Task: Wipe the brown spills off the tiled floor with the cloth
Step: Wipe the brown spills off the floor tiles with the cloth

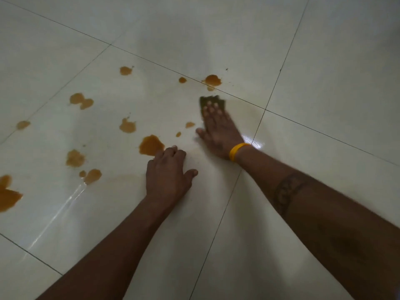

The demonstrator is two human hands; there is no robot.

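Note:
Several brown spills dot the pale tiled floor (pixel 313 72), among them a large one (pixel 150 145), one near the grout line (pixel 213 80) and a big pool at the left edge (pixel 7 197). My right hand (pixel 218 132), wearing a yellow wristband, presses flat with straight fingers on a dark green cloth (pixel 213 100) just below the grout-line spill. A faint brown smear shows on the tile to the right of the cloth. My left hand (pixel 167 173) rests on the floor with fingers curled under, holding nothing, right beside the large spill.
Dark grout lines cross the floor. Smaller spills lie at the left (pixel 81 101), centre (pixel 127 126) and lower left (pixel 75 158). Light glares off the wet tile near my right wrist (pixel 252 142) and at the lower left (pixel 71 195).

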